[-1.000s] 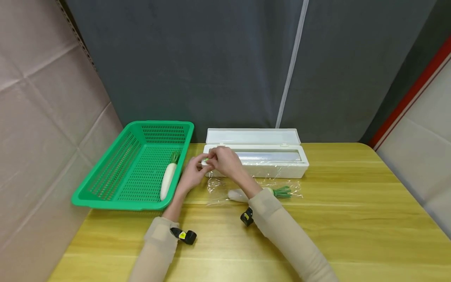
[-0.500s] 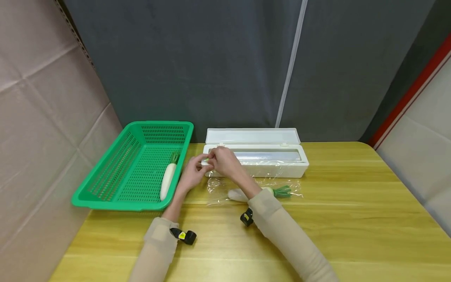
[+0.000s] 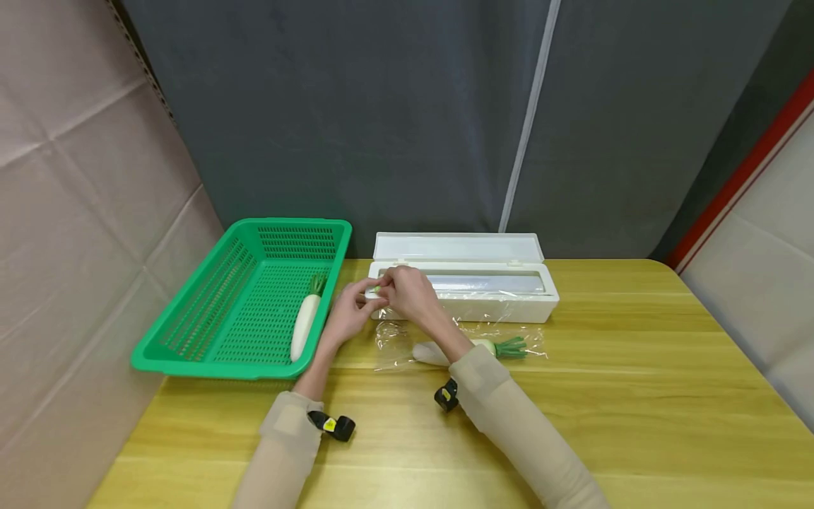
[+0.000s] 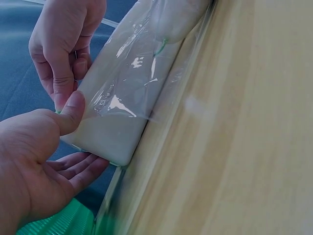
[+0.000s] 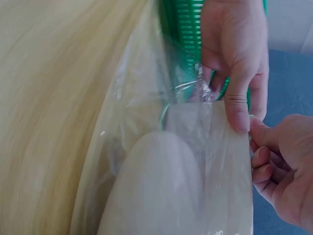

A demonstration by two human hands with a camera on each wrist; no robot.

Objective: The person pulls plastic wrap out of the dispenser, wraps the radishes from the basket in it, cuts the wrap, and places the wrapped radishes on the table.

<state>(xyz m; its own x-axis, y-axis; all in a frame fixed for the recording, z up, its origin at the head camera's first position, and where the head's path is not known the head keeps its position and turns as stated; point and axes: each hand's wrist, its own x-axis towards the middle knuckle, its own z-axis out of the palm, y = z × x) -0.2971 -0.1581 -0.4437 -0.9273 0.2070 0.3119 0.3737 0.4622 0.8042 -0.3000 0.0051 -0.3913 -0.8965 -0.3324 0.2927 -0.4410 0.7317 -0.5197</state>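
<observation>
A white cling film box (image 3: 509, 309) stands with its lid raised and a film roll (image 3: 483, 283) inside. My left hand (image 3: 345, 312) grips the box's left end, thumb on top and fingers at the end and underneath. At that same corner my right hand (image 3: 410, 291) pinches a small light-green piece (image 3: 376, 289), mostly hidden by fingertips; it looks like the slide cutter. Clear film (image 5: 122, 107) hangs from the box front over the table. A white radish (image 3: 429, 353) with green leaf stalks lies at the film, partly behind my right wrist.
A green plastic basket (image 3: 242, 370) stands at the left, holding another white radish (image 3: 305, 326) along its right side. A grey curtain (image 3: 356, 127) hangs behind the wooden table (image 3: 636, 396). A pale wall covering (image 3: 83, 233) borders the left.
Both hands stay at the box's left corner with almost no movement. The view shifts very slightly; box, film and radishes keep their places.
</observation>
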